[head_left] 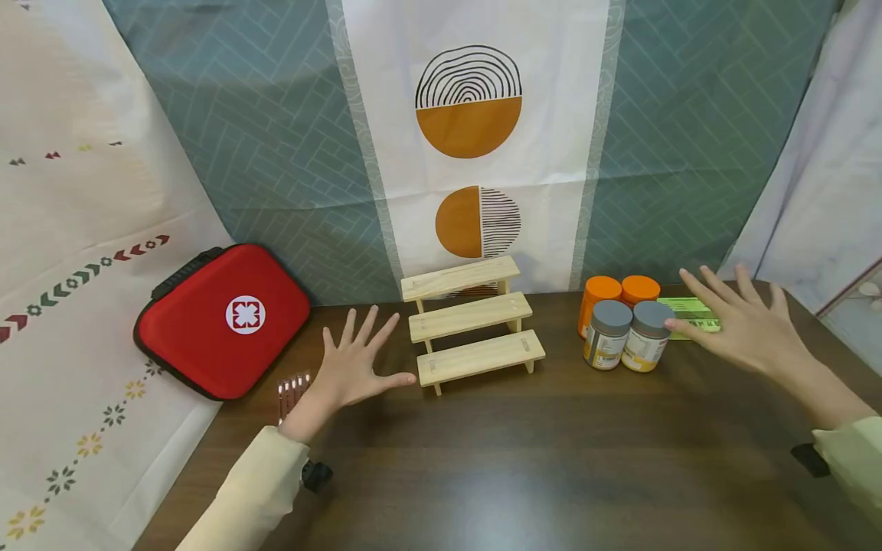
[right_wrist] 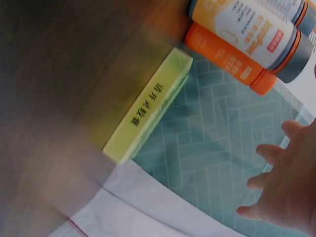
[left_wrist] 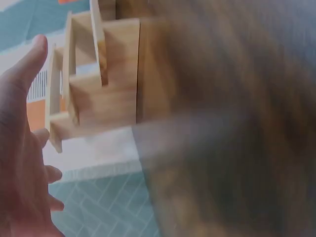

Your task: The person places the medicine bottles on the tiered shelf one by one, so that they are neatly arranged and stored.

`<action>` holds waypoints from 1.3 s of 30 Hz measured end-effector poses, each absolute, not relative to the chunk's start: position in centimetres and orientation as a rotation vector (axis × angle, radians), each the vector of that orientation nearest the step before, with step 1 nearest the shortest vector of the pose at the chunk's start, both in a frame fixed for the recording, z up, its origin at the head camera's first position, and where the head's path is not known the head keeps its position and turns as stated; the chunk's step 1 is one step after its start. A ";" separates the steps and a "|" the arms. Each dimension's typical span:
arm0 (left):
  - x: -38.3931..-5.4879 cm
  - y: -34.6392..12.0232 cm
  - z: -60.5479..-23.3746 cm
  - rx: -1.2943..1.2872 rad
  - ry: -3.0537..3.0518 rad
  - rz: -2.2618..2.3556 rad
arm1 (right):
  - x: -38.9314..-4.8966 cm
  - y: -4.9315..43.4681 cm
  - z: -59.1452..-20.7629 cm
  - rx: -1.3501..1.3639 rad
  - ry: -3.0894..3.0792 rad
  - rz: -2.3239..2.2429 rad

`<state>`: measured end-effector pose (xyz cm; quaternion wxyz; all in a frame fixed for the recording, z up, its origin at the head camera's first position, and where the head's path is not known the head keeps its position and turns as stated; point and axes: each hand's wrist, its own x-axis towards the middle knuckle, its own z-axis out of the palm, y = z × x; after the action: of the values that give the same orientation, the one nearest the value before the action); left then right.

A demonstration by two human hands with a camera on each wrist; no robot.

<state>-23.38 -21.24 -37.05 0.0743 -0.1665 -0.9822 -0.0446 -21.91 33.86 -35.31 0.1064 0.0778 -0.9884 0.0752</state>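
Observation:
My left hand (head_left: 353, 367) is spread with straight fingers, holding nothing, just left of a three-step pale wooden stand (head_left: 478, 360). In the left wrist view the stand (left_wrist: 116, 74) appears beyond that hand's thumb (left_wrist: 29, 61). On the other side, my right hand (head_left: 754, 329) is spread too, with nothing in its grasp. It overlaps a flat green box (head_left: 678, 308), and its thumb tip appears beside a grey-capped jar (head_left: 645, 340); contact is unclear. The right wrist view shows the green box (right_wrist: 148, 106) apart from the fingers. Another grey-capped jar (head_left: 606, 337) and two orange bottles (head_left: 598, 295) stand alongside.
A red first-aid case (head_left: 207, 344) leans at the left against patterned white cloth (head_left: 103, 306). Shiny pinkish strips (head_left: 291, 394) lie partly hidden behind my left wrist. Green and white cloth (head_left: 482, 176) hangs behind the dark wooden table (head_left: 496, 467).

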 end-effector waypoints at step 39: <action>-25.0 -17.2 -41.8 -0.712 -2.634 -1.328 | -22.3 30.7 -37.6 0.150 -2.805 0.899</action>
<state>-24.99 -17.16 -41.81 0.0536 -0.2343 -0.8667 -0.4371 -22.30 30.70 -37.59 0.0960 0.0507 -0.9467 0.3033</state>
